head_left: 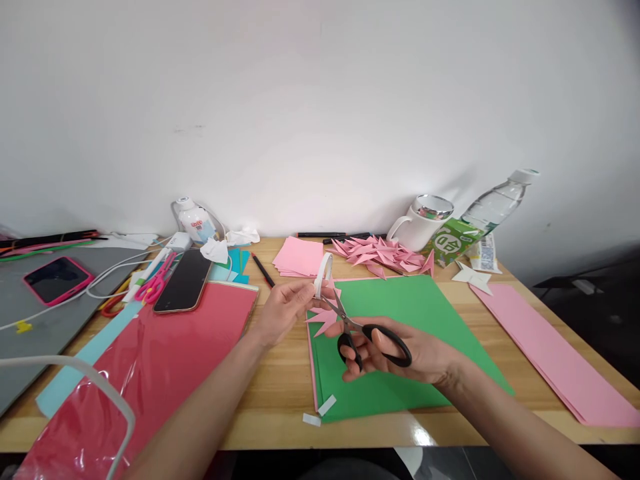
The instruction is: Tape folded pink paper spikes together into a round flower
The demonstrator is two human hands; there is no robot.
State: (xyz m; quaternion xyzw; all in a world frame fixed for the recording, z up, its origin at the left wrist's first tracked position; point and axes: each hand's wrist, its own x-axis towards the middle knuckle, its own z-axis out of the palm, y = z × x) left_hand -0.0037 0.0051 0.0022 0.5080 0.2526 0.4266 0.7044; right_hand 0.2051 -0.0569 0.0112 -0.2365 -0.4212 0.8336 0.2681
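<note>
Pinched in the fingers of my left hand (pixel 286 308) is a narrow roll of white tape (pixel 325 268), seen nearly edge-on. My right hand (pixel 417 352) has its fingers through the black handles of a pair of scissors (pixel 354 325). The scissor blades are spread and their tips reach the tape beside my left fingertips; whether they touch it I cannot tell. Below the blades, a spiky pink paper cutout (pixel 326 323) lies on the left edge of a green paper sheet (pixel 415 300). Two short white strips (pixel 327 405) rest near that sheet's lower left corner.
Pink paper squares (pixel 299 255) and a heap of pink cutouts (pixel 380 252) lie by the wall. A white mug (pixel 419 223), green carton (pixel 453 241) and water bottle (pixel 497 202) stand behind right. Phone (pixel 184 281), pink scissors (pixel 156 279) and red paper (pixel 175 360) are left.
</note>
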